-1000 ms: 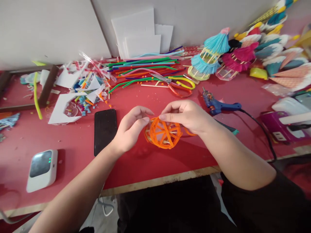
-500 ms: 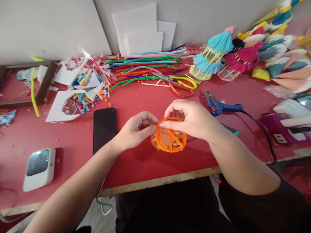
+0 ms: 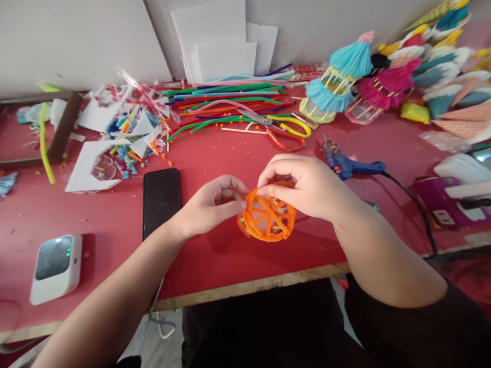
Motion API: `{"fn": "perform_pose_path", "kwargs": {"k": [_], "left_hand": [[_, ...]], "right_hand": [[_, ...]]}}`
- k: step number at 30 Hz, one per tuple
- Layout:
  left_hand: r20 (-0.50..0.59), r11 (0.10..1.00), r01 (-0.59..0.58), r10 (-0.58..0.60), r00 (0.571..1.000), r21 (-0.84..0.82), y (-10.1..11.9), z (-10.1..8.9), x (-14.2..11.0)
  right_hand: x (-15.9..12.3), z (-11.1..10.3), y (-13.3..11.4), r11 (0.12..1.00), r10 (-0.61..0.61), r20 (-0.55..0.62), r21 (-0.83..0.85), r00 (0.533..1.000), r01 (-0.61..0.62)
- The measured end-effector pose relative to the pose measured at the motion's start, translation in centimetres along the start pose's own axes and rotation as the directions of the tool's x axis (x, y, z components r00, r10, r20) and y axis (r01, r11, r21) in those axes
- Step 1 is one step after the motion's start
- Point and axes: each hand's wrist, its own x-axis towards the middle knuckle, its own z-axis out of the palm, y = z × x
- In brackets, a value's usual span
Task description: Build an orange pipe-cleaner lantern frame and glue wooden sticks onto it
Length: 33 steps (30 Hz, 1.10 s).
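An orange dome-shaped frame (image 3: 267,220) made of pipe cleaners and thin wooden sticks rests on the red table (image 3: 215,255) near its front edge. My left hand (image 3: 209,204) pinches the frame's left rim with curled fingers. From above, my right hand (image 3: 307,186) grips the frame's top rim, fingertips pressed together on the orange strand.
A black phone (image 3: 161,199) lies left of my hands, a white device (image 3: 56,268) further left. A blue glue gun (image 3: 347,163) with a black cord lies to the right. Scissors (image 3: 282,130), coloured pipe cleaners (image 3: 226,99), paper scraps (image 3: 115,143) and tasselled lanterns (image 3: 337,76) crowd the back.
The orange frame has shifted slightly right and settled lower on the table. My left hand has closed from a loose pose into a pinch on its rim.
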Motion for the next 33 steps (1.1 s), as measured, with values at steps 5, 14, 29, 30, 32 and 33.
{"fn": "perform_pose_path", "kwargs": {"k": [5, 14, 29, 30, 32, 33], "left_hand": [[0.035, 0.998, 0.052, -0.052, 0.998, -0.023, 0.2, 0.0, 0.0], [0.007, 1.0, 0.021, -0.021, 1.0, -0.005, 0.0, 0.1, 0.2], [-0.023, 0.981, -0.092, 0.097, 0.995, 0.171, 0.0, -0.1, 0.2], [-0.027, 0.976, -0.106, 0.113, 0.993, 0.191, -0.1, -0.1, 0.2], [-0.024, 0.966, -0.137, 0.146, 0.989, 0.22, -0.1, -0.3, 0.2], [-0.01, 0.963, -0.15, 0.156, 0.988, 0.225, -0.1, -0.3, 0.2]], "right_hand": [[0.1, 0.2, 0.2, 0.999, -0.03, 0.006, -0.012, 1.0, 0.03], [0.1, 0.6, 0.1, 1.0, -0.013, 0.002, 0.02, 1.0, 0.013], [-0.3, 0.0, -0.6, 0.999, 0.032, 0.027, -0.038, 0.999, -0.031], [-0.3, 0.0, -0.7, 0.999, -0.004, 0.018, -0.05, 1.0, 0.005], [-0.2, 0.3, -0.8, 0.995, -0.07, -0.002, -0.07, 0.998, 0.07], [-0.2, 0.4, -0.8, 0.993, -0.097, -0.013, -0.075, 0.995, 0.095]]}}
